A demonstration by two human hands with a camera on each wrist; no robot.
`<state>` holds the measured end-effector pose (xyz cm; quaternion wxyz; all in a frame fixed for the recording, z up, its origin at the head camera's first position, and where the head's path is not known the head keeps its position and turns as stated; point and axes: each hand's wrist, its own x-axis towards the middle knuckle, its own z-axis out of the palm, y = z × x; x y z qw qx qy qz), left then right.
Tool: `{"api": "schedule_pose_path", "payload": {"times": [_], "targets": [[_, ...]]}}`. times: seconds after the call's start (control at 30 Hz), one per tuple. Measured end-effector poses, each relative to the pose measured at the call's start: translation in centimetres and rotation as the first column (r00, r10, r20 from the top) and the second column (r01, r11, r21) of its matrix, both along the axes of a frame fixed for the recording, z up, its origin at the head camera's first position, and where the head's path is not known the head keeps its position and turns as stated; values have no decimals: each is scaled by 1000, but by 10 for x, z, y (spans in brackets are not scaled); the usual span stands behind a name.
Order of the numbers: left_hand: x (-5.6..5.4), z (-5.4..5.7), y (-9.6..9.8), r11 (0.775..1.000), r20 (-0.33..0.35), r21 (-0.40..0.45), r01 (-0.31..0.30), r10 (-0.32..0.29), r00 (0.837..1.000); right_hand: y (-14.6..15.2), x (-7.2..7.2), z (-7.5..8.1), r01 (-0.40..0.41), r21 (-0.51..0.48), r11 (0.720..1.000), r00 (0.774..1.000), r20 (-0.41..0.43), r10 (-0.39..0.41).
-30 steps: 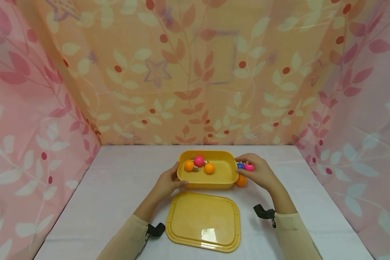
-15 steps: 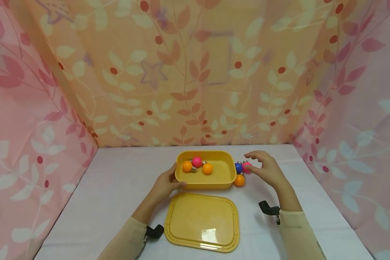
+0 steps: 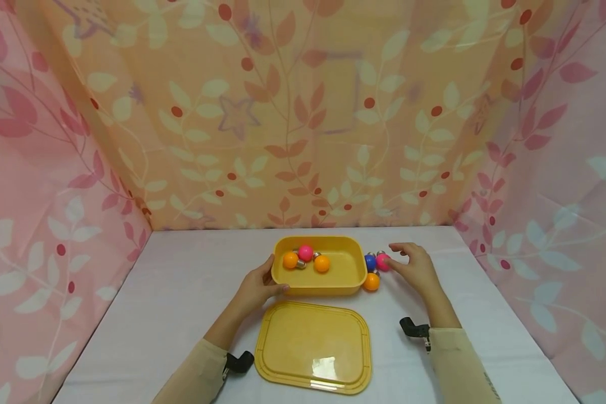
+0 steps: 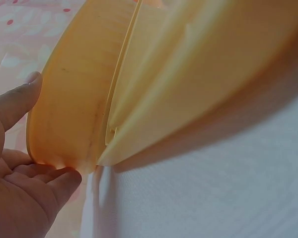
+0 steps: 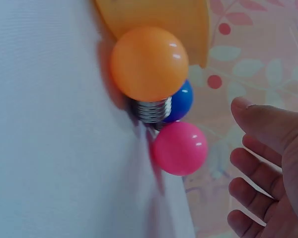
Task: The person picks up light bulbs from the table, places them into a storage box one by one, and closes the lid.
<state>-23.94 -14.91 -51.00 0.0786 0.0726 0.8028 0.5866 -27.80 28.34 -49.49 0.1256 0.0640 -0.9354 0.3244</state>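
Pink bulb (image 5: 180, 148) glossy; orange bulb (image 5: 149, 64) glossy, base (image 5: 154, 110) ridged metal; box (image 3: 320, 291) smooth, probably plastic; tablecloth (image 3: 202, 258) matt.

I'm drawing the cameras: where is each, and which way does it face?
Head: on the head, facing forward and down at the yellow box and lid; left hand, right hand, sleeves show.
Left wrist: on that wrist, facing the yellow box; left hand shows.
Right wrist: on that wrist, facing an orange bulb, blue bulb, pink bulb; right hand shows.
Wrist views share the yellow box.

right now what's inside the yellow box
The yellow box holds an orange light bulb, a pink bulb and another orange bulb, toward its left. What is beneath them is covered; the box's near inside face is hidden.
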Motion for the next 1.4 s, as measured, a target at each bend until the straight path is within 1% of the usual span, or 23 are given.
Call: {"api": "schedule_pose_path", "payload": {"times": [0.1,0.17,0.33,0.47,0.7,0.97,1.17,1.4], "targets": [[1,0,0,1000,4,1,-1,1,1000,-1,-2,-9,14,-19,1000,1000,24,-13],[2,-1,0,1000,5,0,0,0,1000,-2,-2,-13,34,-39,999,998,61,-32],[2,-1,1,1000,7,7,3,-3,1000,-3,0,-19,84,-109,991,988,142,-68],[2,0,1,1000,5,18,6,-6,1000,-3,0,-23,91,-140,986,984,167,-67],[0,0,2,1000,-3,5,3,-3,1000,-2,-4,-33,97,-117,988,984,158,-78],[-1,1,0,1000,-2,8,7,-7,1000,-9,-4,-38,155,-100,983,983,112,-144],[-1,0,0,1000,1,-8,3,-3,1000,-11,-2,-40,192,-101,976,975,134,-177],[0,0,0,1000,7,-14,-5,5,1000,-10,-2,-41,205,-133,970,972,143,-185]]}}
